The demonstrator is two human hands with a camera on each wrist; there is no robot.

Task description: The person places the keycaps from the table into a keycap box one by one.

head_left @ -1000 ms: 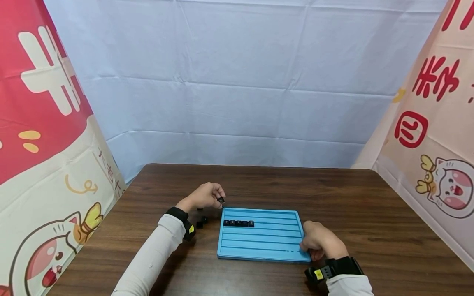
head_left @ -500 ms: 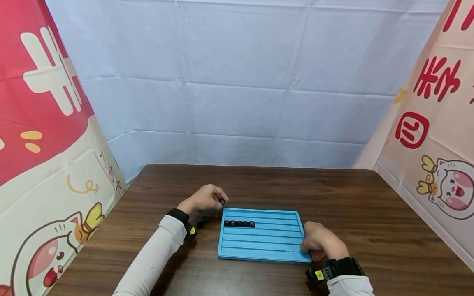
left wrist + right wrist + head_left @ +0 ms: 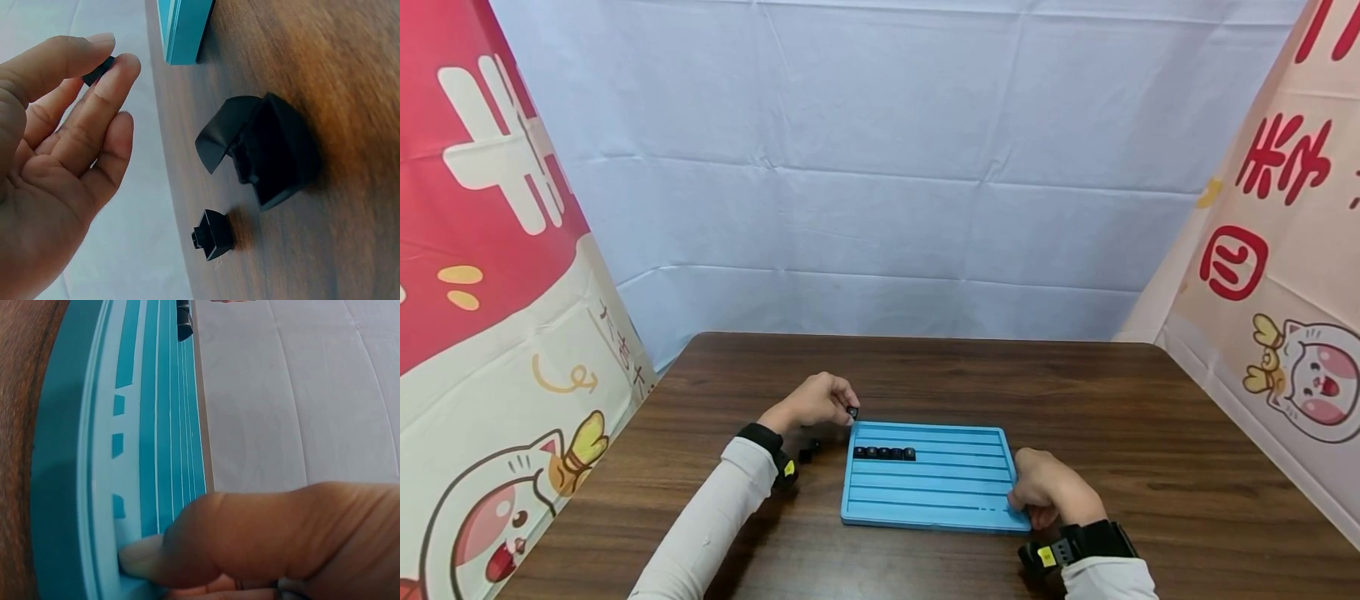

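**Head view: keycap pinched at the tray's far-left corner**

Head view showed the left hand (image 3: 815, 400) pinching a small black keycap (image 3: 852, 411) between thumb and forefinger, just above the far-left corner of the blue tray (image 3: 934, 492). From the left wrist camera the same keycap (image 3: 99, 70) sat between the thumb tip and the first fingertip, with the other fingers (image 3: 100, 156) loosely curved below it, and the tray's corner (image 3: 184, 28) stood just beyond the fingertips.

A row of keycaps (image 3: 883, 453) lay in the tray's second groove from the far edge, starting at its left end. The other grooves showed only blue.

The right hand (image 3: 1051, 492) rested at the tray's near-right corner, fingers curled against the rim. The right wrist camera showed a fingertip (image 3: 147, 557) pressed onto the tray's ridged edge (image 3: 94, 487); whether the thumb gripped beneath could not be told, so the hold read as a steadying clasp on the rim.

On the table (image 3: 1150, 433), left of the tray and near the left wrist, lay loose keycaps (image 3: 808, 450). The left wrist camera showed two of them close up: a large one (image 3: 262, 150) tipped on its side and a small one (image 3: 212, 234) just beside it, both apart from the hand.

White cloth hung behind the table, with printed banners on either side.
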